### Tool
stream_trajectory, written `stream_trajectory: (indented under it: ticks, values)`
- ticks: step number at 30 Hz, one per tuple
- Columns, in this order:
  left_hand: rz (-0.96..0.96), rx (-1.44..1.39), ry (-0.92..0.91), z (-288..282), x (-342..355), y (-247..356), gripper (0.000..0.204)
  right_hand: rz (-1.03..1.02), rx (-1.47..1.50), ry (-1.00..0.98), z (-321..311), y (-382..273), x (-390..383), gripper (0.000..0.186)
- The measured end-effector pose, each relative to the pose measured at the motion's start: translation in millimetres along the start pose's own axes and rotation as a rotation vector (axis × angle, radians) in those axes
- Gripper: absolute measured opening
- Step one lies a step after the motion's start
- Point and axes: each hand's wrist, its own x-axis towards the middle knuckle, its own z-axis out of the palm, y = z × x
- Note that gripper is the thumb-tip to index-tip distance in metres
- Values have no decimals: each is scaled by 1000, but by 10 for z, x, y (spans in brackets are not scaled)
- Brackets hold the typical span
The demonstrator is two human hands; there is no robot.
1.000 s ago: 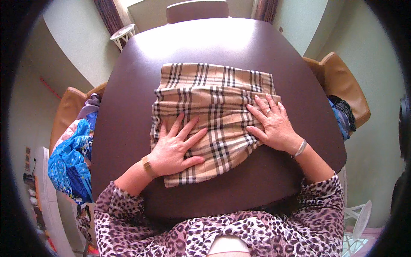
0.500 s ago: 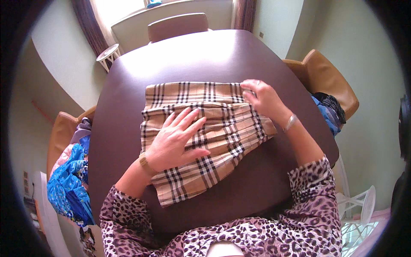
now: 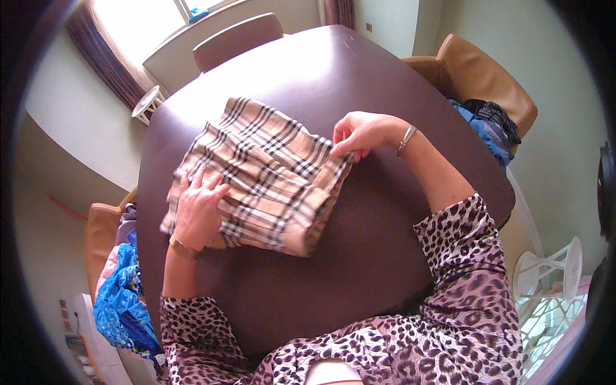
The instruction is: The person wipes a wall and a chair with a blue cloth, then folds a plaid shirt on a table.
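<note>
Counter: dark brown round counter [image 3: 385, 212], bare beyond both hands, carrying everything.
Garment: beige plaid pleated cloth [image 3: 269, 173], partly folded, lying flat between the two grips.
Left hand [image 3: 196, 208]: grip spread flat, pressing the cloth's near left part.
Right hand [image 3: 359, 133]: grip pinching the cloth's right edge.
Risk: pulling the pinched edge sideways could likely drag pleats askew, should the flat palm's pressure ease.

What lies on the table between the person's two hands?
In the head view, only the plaid pleated cloth spans from the flat left hand to the right hand pinching its edge, on the dark table.
</note>
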Motion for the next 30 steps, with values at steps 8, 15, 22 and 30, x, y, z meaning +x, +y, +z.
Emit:
stream_trajectory:
  ticks: [8, 15, 22, 30]
  values:
    - [103, -526, 78, -151, 50, 913, 69, -183, -130, 270, 397, -83, 171, 67]
    - [71, -471, 101, 19, -56, 935, 65, -262, 57, 256, 440, -69, 170, 78]
    - [11, -220, 52, -97, -232, 630, 61, -201, 61, -261, 313, -400, -137, 51]
    - [150, -507, -103, -207, -229, 576, 82, -475, -629, 217, 412, -175, -117, 53]
